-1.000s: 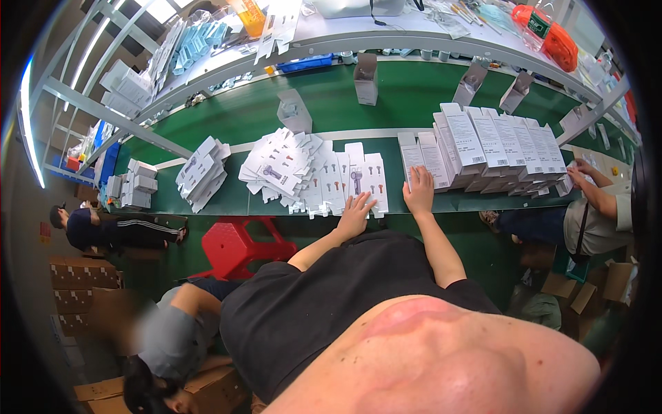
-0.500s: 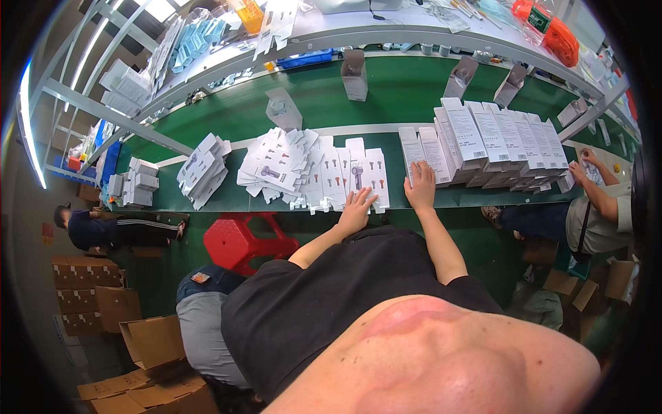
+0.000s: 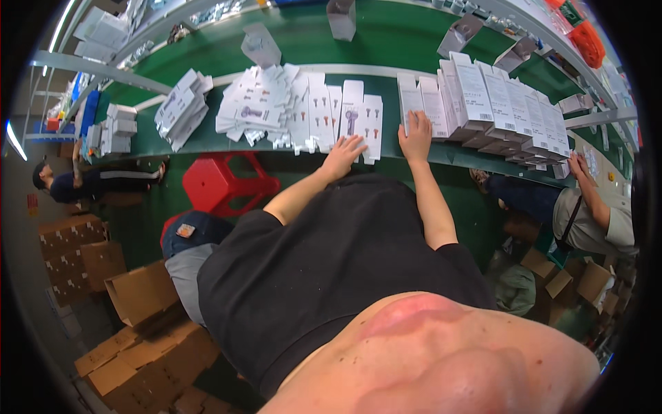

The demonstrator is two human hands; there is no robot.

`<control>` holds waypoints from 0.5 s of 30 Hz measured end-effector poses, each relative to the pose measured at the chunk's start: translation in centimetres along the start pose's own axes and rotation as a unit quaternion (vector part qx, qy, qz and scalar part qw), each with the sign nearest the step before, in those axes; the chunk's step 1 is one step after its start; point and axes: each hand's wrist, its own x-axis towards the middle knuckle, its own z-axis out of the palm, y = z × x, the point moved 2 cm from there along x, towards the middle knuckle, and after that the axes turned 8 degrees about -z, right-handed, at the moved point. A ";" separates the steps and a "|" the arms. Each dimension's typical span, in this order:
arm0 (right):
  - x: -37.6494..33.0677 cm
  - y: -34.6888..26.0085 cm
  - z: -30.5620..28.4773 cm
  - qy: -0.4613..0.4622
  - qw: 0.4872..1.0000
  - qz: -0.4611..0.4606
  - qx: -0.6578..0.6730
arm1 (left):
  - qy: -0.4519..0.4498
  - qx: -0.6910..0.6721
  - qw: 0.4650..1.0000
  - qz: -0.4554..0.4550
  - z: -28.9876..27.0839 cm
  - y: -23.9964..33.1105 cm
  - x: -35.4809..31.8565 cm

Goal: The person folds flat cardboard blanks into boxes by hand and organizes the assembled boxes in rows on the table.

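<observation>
Head view: left hand over flat printed carton, right hand on white carton, both on desk. Each grip loosely spread, nothing clasped. Step looks like light steadying; lifting would call for closing.

The left hand lies back upward at the near edge of the green worktable, fingers extended; the right hand reaches slightly farther over it, unclenched (its fingers pointing away). Both forearms approach that edge, the left slanting more sharply inward.
</observation>
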 end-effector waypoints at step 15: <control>4.7 -9.0 -5.7 0.030 0.963 -0.143 0.228 | 0.126 -0.490 0.851 -0.143 -16.3 6.3 0.0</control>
